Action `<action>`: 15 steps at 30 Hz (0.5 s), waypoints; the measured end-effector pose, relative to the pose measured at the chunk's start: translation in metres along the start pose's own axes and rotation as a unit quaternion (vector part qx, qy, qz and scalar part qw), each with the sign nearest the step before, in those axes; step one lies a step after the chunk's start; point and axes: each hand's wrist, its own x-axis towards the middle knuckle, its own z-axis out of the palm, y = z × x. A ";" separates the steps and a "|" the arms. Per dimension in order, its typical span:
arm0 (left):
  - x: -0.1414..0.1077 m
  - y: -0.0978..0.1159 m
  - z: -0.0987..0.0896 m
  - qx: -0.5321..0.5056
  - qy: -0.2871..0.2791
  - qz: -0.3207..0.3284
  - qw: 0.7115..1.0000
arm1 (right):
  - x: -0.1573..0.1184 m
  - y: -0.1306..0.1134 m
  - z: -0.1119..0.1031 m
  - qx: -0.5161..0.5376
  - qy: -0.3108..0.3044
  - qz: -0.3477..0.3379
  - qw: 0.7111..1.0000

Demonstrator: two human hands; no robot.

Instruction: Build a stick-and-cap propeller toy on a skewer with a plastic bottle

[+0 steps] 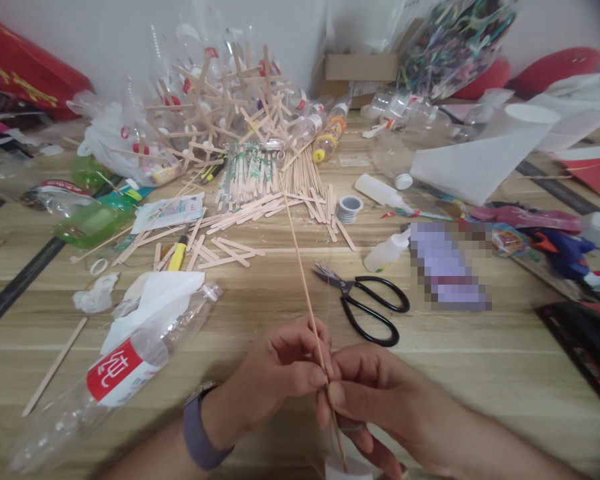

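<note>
Wooden table [260,300]; both hands [330,383] apparently pinch a thin stick [300,257].

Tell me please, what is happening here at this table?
A person holds a thin stick between the fingers of the left hand and the right hand. Black scissors lie just beyond the hands, and a red-label bottle lies to the left. Flat sticks are scattered farther back.

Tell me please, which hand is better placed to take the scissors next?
Probably the right hand: the scissors lie just beyond it, handles nearest, though it and the left hand pinch the thin stick.
</note>
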 end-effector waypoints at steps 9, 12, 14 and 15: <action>0.001 0.001 0.000 0.031 0.016 0.020 0.999 | 0.003 -0.001 0.001 -0.010 0.030 -0.007 0.999; 0.001 0.001 -0.001 0.047 0.043 0.028 0.998 | 0.005 0.000 0.000 -0.014 0.052 -0.015 0.998; 0.002 0.001 -0.001 0.054 0.059 0.030 0.996 | 0.006 0.002 -0.001 -0.023 0.064 -0.017 0.998; 0.002 0.002 -0.001 0.061 0.066 0.033 0.995 | 0.007 0.002 -0.001 -0.029 0.071 -0.017 0.997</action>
